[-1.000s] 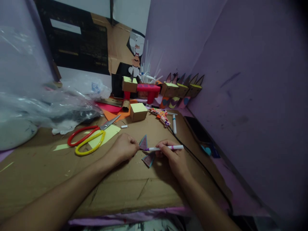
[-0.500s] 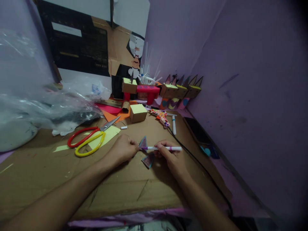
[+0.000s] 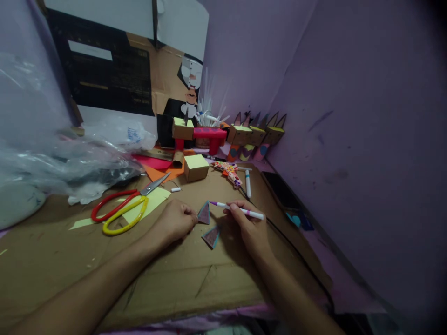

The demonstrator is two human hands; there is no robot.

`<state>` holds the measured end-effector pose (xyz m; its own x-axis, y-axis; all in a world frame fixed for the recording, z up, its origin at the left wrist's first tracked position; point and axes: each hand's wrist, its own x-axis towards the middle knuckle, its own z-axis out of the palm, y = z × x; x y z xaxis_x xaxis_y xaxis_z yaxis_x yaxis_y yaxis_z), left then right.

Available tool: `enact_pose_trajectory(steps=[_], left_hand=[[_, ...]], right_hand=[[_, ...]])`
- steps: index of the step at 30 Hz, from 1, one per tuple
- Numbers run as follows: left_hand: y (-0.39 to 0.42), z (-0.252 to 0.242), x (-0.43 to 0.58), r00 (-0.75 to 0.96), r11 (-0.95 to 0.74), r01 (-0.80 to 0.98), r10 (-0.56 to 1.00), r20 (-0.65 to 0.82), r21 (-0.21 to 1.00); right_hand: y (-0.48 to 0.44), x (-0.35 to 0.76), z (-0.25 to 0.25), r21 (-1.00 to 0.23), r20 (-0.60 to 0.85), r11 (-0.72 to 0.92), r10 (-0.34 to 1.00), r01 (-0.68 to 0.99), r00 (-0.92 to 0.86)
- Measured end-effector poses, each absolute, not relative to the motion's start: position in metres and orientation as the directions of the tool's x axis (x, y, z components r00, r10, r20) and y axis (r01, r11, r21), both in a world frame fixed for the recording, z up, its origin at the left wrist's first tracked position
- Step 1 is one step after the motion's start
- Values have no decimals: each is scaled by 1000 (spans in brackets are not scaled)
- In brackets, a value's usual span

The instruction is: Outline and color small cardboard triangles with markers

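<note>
My left hand point(image 3: 179, 219) pinches the lower left corner of a small triangle point(image 3: 204, 214), coloured purple inside with a blue edge. In my right hand point(image 3: 248, 225) is a white marker point(image 3: 253, 214) with a purple tip, which points left and sits just beside the top of that triangle. A second similar triangle point(image 3: 211, 237) lies on the cardboard point(image 3: 167, 279) between my hands, touched by neither. A small white cap point(image 3: 175, 189) rests beyond my left hand.
Scissors point(image 3: 120, 215) with red and yellow handles lie at left on yellow-green paper point(image 3: 155, 200). Behind are a cardboard cube point(image 3: 196, 170), a patterned glue gun point(image 3: 228, 172) with a black cord, and another marker point(image 3: 247, 184). A phone point(image 3: 281, 190) lies at right, plastic bags point(image 3: 104, 153) at left.
The marker's tip has lifted from the triangle's lower part to near its top, and the marker now slants. The held triangle shows more fully. The whole view has shifted slightly.
</note>
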<state>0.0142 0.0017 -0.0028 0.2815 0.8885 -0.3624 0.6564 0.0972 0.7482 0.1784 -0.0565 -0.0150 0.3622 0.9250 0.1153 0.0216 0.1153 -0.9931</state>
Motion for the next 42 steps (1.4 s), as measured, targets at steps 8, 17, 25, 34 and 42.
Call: enact_pose_trajectory(steps=[8,17,25,34,42], left_hand=[[-2,4,16,291,88,651,888,-355,754],[0,1,15,297,60,651,897,-327,757],[-1,2,15,295,56,655,899,-323,754],[-2,4,15,293,62,656,898,-329,753],[-1,3,16,287,75,643,899,-330,762]], right_hand=[[-55,176,-15,-996,86,90,933,4,349],[-57,177,-16,-995,86,97,936,-17,341],[-57,177,-16,-996,81,88,953,-11,293],[-56,174,-13,-995,80,92,950,-25,302],[-57,176,-17,-995,98,102,967,-9,234]])
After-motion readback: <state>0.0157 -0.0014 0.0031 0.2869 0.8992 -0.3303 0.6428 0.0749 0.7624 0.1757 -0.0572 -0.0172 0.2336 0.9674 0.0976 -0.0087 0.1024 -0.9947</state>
